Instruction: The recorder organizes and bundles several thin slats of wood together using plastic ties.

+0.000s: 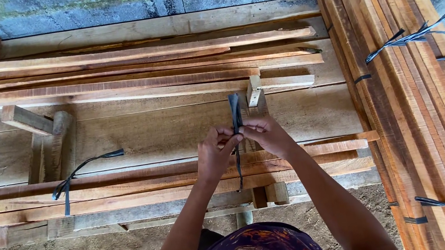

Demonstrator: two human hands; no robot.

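Both hands, left hand (216, 151) and right hand (265, 134), grip pinched on black strap (234, 110) above wooden slats (141, 185).

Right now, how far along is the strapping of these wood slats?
Done: the stack on the right already carries knotted black straps. In hand: left hand and right hand pinch a black strap over the near slats. Left: the rear pile shows no strap, and one loose strap lies nearby.

Your fingers (224, 143) hide black strap's (234, 110) middle; strap's lower end lost behind slats (124, 188). Bundled slat stack (415, 109) cut off by bottom edge.
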